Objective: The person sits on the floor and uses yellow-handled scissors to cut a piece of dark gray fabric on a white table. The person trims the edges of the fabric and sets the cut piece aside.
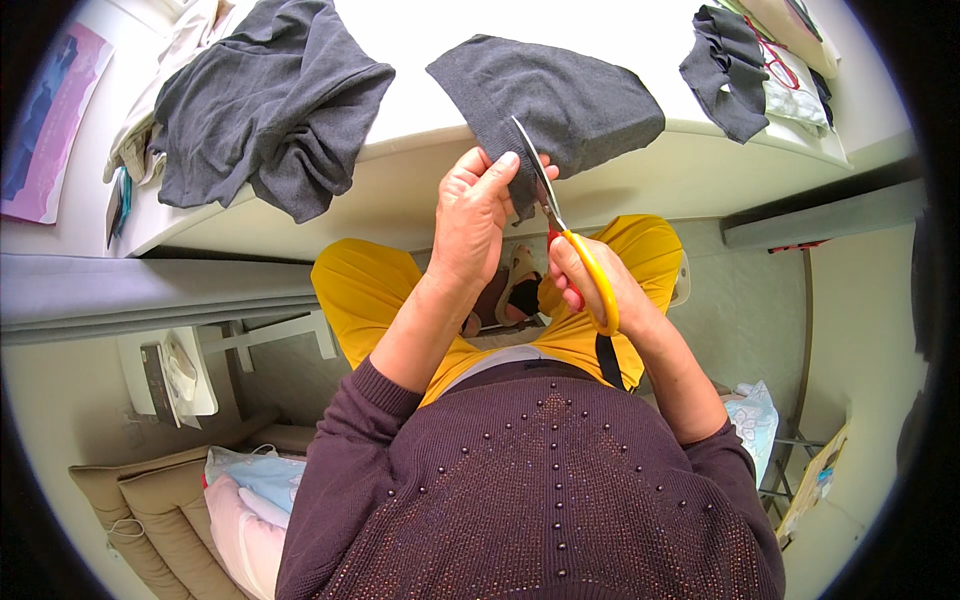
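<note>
My left hand (476, 214) pinches the ribbed edge of a dark grey knit fabric piece (570, 101), which drapes over the front edge of the white table (412, 112). In my right hand (600, 281) is a pair of scissors (596, 270) with one yellow and one red handle loop. Their blades point away from me, up along the ribbed band beside my left fingertips. One blade lies over the knit; the other is mostly hidden, so I cannot tell how far apart they are.
A crumpled dark grey knit garment (277, 105) hangs over the table edge at left. To the right lie dark knit strips (724, 75) and red-rimmed glasses (776, 60) on pale cloth. A grey curtain (150, 292) crosses the left side, above a tan cushion (165, 517).
</note>
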A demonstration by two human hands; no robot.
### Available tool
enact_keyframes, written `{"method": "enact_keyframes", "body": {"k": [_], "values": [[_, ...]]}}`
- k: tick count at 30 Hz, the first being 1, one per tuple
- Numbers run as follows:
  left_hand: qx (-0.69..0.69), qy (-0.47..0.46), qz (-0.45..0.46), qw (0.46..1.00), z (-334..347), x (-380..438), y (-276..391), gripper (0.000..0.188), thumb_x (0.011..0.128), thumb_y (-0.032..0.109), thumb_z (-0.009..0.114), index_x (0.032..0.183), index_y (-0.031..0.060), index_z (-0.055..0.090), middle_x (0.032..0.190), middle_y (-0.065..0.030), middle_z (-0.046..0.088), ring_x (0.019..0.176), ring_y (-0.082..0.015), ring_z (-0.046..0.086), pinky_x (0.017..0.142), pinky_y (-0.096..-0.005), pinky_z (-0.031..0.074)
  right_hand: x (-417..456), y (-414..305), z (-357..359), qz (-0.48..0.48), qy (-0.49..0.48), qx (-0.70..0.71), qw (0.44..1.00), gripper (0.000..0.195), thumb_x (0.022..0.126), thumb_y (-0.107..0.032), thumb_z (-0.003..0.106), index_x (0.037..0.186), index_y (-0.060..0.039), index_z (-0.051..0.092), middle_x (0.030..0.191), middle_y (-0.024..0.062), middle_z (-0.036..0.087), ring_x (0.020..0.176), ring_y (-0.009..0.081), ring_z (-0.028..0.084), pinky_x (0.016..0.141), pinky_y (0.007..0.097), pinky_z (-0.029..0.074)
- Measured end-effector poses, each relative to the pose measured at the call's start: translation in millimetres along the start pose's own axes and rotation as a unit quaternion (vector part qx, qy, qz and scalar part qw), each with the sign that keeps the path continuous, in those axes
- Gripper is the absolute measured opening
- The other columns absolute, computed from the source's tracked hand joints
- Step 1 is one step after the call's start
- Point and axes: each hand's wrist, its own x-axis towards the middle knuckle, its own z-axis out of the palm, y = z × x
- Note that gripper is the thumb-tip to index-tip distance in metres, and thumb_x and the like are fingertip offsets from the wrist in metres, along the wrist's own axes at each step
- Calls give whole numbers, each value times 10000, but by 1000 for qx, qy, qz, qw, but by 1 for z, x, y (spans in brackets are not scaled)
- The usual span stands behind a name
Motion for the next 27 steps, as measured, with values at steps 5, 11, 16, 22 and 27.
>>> {"method": "enact_keyframes", "body": {"k": [5,11,16,22,27], "values": [[22,16,-2,1000,0,-2,0,156,950,134,540,1021,3,585,979,-143,677,902,-233,679,827,-338,538,-4,-1,-2,24,17,-3,1000,527,917,-538,528,705,-56,498,546,-4,451,465,80,465,442,240,380],[94,44,24,994,-11,-1,-7,127,949,116,544,998,8,589,942,-85,672,879,-192,672,802,-310,540,-5,-1,-2,20,16,0,1000,516,920,-529,524,698,-64,490,539,-20,441,431,64,442,417,221,368],[86,43,32,995,-11,0,-9,120,948,96,537,1002,3,590,957,-91,671,927,-199,666,824,-319,537,-3,-3,-4,8,-14,7,1000,495,954,-496,468,739,-52,503,603,5,484,475,77,472,459,247,393],[35,22,26,999,0,-4,-4,137,947,91,530,1023,-6,592,987,-117,669,964,-212,659,851,-328,528,5,1,-6,-13,-52,16,998,503,975,-501,404,799,-39,492,669,20,497,493,86,473,482,245,406],[40,18,39,998,-10,-3,-4,133,944,116,541,1001,4,587,958,-99,659,838,-163,643,776,-303,520,3,1,-9,6,-68,18,998,527,976,-517,384,794,-35,495,669,21,499,494,86,471,488,243,409]]}}
